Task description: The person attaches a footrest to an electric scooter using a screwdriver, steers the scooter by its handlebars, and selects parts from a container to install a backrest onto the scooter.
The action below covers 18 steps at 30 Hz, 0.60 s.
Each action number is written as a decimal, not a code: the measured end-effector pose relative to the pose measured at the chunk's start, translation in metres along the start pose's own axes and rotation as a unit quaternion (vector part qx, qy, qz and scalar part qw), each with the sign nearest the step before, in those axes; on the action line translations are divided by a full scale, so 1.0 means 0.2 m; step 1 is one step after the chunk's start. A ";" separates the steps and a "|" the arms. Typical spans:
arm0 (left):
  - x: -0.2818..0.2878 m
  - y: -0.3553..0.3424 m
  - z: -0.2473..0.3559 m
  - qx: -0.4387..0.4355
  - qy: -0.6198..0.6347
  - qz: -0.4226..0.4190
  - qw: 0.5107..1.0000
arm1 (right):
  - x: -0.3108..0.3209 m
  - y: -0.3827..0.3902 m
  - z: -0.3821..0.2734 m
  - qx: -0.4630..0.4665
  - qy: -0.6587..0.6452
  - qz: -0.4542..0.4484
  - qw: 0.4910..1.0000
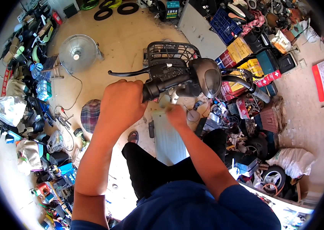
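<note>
My left hand (pixel 125 97) is wrapped around the black left grip (pixel 150 91) of an electric scooter's handlebar. A black brake lever (pixel 129 73) extends in front of those knuckles, not held. Lower down, my right hand (pixel 177 117) is close below the steering column (pixel 185 91), over the grey footboard (pixel 167 140). Motion blurs its fingers, so what it may hold or touch is unclear. The handlebar is turned at an angle, with its dark rounded headset cover (pixel 207 78) in the middle. Its right grip (pixel 261 95) is free of any hand. A black wire basket (pixel 175 50) is mounted at the front.
A round fan (pixel 77 53) stands at the far left, its cord trailing over the floor. A plaid-topped stool (pixel 90 115) is left of my forearm. Stacked boxes (pixel 239 50), a blue crate (pixel 225 26) and loose parts crowd the right. Tyres (pixel 127 8) lie at the back.
</note>
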State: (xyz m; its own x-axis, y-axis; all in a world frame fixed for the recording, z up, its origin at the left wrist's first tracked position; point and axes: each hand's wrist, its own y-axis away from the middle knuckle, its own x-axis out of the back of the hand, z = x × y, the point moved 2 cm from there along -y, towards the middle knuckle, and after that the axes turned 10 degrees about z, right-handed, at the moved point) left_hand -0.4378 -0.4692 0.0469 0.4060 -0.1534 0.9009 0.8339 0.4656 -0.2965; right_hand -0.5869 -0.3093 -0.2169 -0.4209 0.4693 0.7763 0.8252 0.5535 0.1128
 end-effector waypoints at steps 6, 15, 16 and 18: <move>-0.01 0.02 0.00 0.002 -0.006 0.008 1.000 | -0.16 0.13 -0.05 0.043 0.028 0.076 0.996; 0.02 0.00 0.04 0.024 -0.037 -0.003 0.999 | -0.04 0.22 0.04 0.078 -0.074 -0.027 0.994; 0.02 0.00 0.04 0.035 -0.053 -0.009 0.998 | 0.06 0.30 0.03 -0.048 -0.201 -0.148 0.967; 0.01 -0.01 0.06 0.021 -0.052 -0.008 0.998 | 0.33 0.48 -0.01 -0.204 -0.359 -0.260 0.873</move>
State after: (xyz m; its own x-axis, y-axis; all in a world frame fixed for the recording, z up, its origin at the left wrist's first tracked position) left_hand -0.4441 -0.4598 0.0529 0.3498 -0.0702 0.9342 0.8224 0.5006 -0.2703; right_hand -0.5339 -0.2269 -0.1541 -0.7856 0.6184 -0.0191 0.4553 0.5987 0.6590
